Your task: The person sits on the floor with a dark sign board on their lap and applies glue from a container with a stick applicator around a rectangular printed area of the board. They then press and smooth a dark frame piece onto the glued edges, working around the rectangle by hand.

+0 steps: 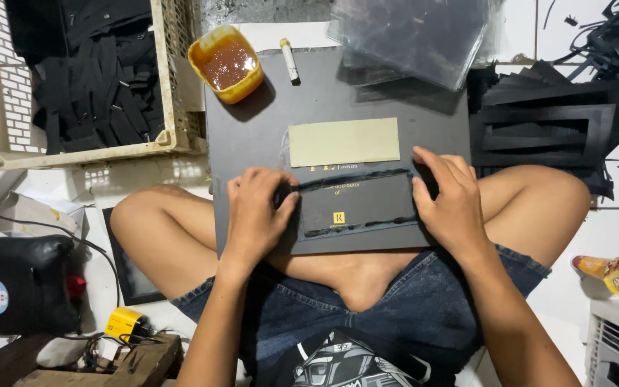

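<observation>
A thin black rectangular frame (356, 203) is being pressed flat onto the dark board (252, 136) laid across the crossed legs — its long sides show rough, uneven edges, and it surrounds the printed patch of the board. The frame's left end is covered by the left hand (256, 211), fingers curled and bearing down on the corner; its right end is held under the right hand (453, 201), fingers close together and laid flat over the edge. Neither hand is pinching anything. The step in hand appears to be the seating and smoothing of the frame on the board; judged from the wavy strips, even pressure along both long sides would be called for next. Just above the frame a pale card rectangle (344, 142) lies on the board. Farther up, a yellow tub of brown glue (226, 63) and a small white stick (289, 59) are set — beside them, clear plastic sleeves (410, 36). More black frames (546, 125) are stacked at the right, and black strips fill the cream crate (170, 107) at the left.
</observation>
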